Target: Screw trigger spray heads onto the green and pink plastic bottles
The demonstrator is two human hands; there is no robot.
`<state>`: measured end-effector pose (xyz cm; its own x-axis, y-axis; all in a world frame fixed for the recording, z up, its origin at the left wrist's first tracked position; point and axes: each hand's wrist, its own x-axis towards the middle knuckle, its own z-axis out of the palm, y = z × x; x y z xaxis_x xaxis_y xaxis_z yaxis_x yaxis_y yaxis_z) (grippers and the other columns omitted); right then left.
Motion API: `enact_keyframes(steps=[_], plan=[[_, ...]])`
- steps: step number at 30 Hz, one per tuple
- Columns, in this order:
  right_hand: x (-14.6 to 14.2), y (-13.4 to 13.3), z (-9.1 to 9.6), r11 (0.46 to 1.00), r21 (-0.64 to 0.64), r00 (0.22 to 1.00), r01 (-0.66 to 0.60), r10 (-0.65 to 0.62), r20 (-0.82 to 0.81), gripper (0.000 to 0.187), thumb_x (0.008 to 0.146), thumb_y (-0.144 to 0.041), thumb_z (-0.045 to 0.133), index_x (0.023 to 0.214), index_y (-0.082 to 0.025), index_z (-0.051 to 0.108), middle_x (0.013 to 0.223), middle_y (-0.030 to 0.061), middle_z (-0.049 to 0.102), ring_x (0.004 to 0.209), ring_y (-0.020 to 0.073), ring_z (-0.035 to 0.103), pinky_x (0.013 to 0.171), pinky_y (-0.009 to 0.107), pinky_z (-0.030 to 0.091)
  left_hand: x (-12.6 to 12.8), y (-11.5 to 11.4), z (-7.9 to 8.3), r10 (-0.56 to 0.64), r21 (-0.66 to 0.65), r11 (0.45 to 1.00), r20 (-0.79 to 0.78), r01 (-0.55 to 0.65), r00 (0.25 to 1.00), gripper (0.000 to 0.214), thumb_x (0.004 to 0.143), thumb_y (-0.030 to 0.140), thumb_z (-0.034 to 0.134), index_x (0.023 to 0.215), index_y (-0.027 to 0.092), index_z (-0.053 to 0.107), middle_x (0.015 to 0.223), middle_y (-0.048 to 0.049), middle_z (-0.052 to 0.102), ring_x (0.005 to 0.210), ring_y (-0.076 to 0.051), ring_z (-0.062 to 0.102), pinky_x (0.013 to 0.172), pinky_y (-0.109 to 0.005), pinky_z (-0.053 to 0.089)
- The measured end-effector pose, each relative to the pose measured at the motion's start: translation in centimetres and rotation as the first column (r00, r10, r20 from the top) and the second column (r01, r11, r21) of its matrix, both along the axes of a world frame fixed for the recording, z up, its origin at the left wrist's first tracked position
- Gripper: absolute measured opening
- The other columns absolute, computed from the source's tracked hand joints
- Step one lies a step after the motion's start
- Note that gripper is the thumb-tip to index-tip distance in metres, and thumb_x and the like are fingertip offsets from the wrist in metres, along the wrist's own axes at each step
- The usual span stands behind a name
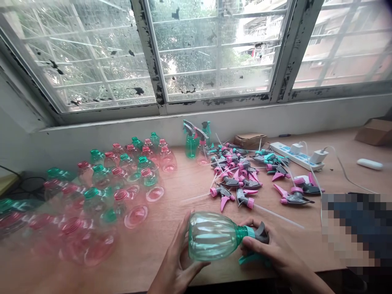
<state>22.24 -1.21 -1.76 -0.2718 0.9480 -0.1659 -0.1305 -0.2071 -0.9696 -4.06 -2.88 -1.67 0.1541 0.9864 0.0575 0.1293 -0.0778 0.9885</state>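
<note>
One bottle (212, 237) is held on its side over the near edge of the tabletop (171, 183) in the head view, a nozzle (261, 233) on its neck. The left hand (176, 257) cups the base, fingers and thumb spread wide, probably to steady the broad end; the right hand (275, 250) grasps the nozzle, thumb by the collar (250, 231), which should give purchase at the narrow end (its other fingers are partly hidden). Open bottles (165, 159) stand in loose rows toward the left edge, upright on flared bases that seem to suit standing. Loose nozzles (229, 181) lie heaped from the middle toward the far edge, on their sides, likely because triggers and long tubes (278, 215) leave them no flat foot. Three capped bottles (191, 147) stand near the far edge, perhaps out of the hands' way. A power strip (298, 158) lies right of the heap, sockets upward.
</note>
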Motion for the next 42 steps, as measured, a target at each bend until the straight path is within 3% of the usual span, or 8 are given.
enact_keyframes(steps=[6,9,15,20,23,29,36,42], plan=[[-0.2,-0.1,-0.1,0.999,0.039,0.999,0.002,-0.003,0.038,0.037,0.074,-0.046,0.08,0.093,-0.019,0.065,0.071,-0.0001,0.073,0.07,0.0221,0.068,0.065,0.03,0.052,-0.1,-0.3,0.6,-0.022,0.044,0.999,-0.1,0.027,0.995,0.104,0.069,0.032,0.086,0.154,0.034,0.025,0.158,-0.0062,0.038,0.147,-0.035,0.028,0.122,-0.049,0.019],[-0.4,-0.1,-0.3,0.999,0.049,0.999,0.003,-0.005,0.04,0.04,0.072,-0.047,0.081,0.092,-0.018,0.064,0.07,0.0016,0.074,0.068,0.0229,0.068,0.063,0.031,0.051,-0.4,0.0,0.6,-0.042,0.051,0.998,-0.066,0.046,0.997,0.098,0.071,0.036,0.084,0.153,0.03,0.03,0.159,-0.0083,0.036,0.147,-0.036,0.029,0.122,-0.049,0.02],[-0.6,0.1,-0.2,1.0,0.024,1.0,-0.004,0.005,-0.026,0.041,0.072,-0.049,0.081,0.093,-0.019,0.063,0.065,0.0013,0.074,0.064,0.0217,0.067,0.062,0.029,0.049,-0.1,0.3,-0.7,0.009,0.06,0.998,-0.007,-0.009,1.0,0.08,0.081,0.041,0.073,0.15,0.036,0.033,0.158,-0.0052,0.039,0.144,-0.034,0.035,0.12,-0.048,0.025],[-0.9,0.1,-0.5,0.997,0.07,0.999,-0.016,0.018,-0.03,0.041,0.071,-0.05,0.081,0.091,-0.019,0.063,0.065,0.0005,0.072,0.061,0.0194,0.065,0.058,0.027,0.047,-0.2,0.6,-2.0,0.005,0.132,0.991,-0.011,-0.004,1.0,0.109,0.065,0.046,0.086,0.154,0.033,0.025,0.158,-0.009,0.039,0.145,-0.039,0.032,0.121,-0.052,0.017],[-1.0,0.3,-0.8,0.996,0.086,0.999,-0.012,0.015,-0.037,0.043,0.07,-0.05,0.082,0.092,-0.018,0.064,0.065,-0.0002,0.072,0.061,0.0181,0.065,0.059,0.026,0.048,-0.3,0.9,-2.3,-0.01,0.145,0.989,0.002,0.01,1.0,0.102,0.068,0.049,0.083,0.152,0.028,0.031,0.157,-0.011,0.039,0.144,-0.04,0.032,0.12,-0.052,0.022],[-1.0,0.6,-0.9,0.993,0.115,0.997,-0.014,0.022,-0.069,0.043,0.072,-0.054,0.079,0.088,-0.019,0.061,0.064,0.0006,0.071,0.061,0.0194,0.066,0.059,0.028,0.05,-0.2,0.7,-1.4,0.039,0.195,0.98,-0.081,-0.023,0.996,0.093,0.074,0.037,0.08,0.152,0.034,0.03,0.157,-0.0055,0.04,0.146,-0.034,0.031,0.122,-0.05,0.018],[-1.3,0.4,-0.7,0.984,0.176,0.998,-0.013,0.023,-0.056,0.042,0.071,-0.051,0.081,0.089,-0.018,0.061,0.063,-0.0013,0.069,0.059,0.0168,0.063,0.057,0.026,0.046,0.1,0.2,0.8,-0.025,0.086,0.996,0.032,0.022,0.999,0.088,0.078,0.044,0.076,0.151,0.021,0.034,0.156,-0.0142,0.04,0.145,-0.036,0.033,0.121,-0.049,0.024],[-1.4,0.6,-1.4,0.984,0.177,0.991,-0.005,0.028,-0.129,0.042,0.071,-0.052,0.081,0.084,-0.019,0.058,0.064,-0.0014,0.067,0.058,0.0164,0.062,0.056,0.026,0.045,-0.4,0.7,-0.4,-0.115,0.114,0.987,0.043,0.11,0.992,0.1,0.077,0.036,0.079,0.155,0.032,0.017,0.163,-0.0054,0.027,0.148,-0.031,0.027,0.123,-0.049,0.016]])
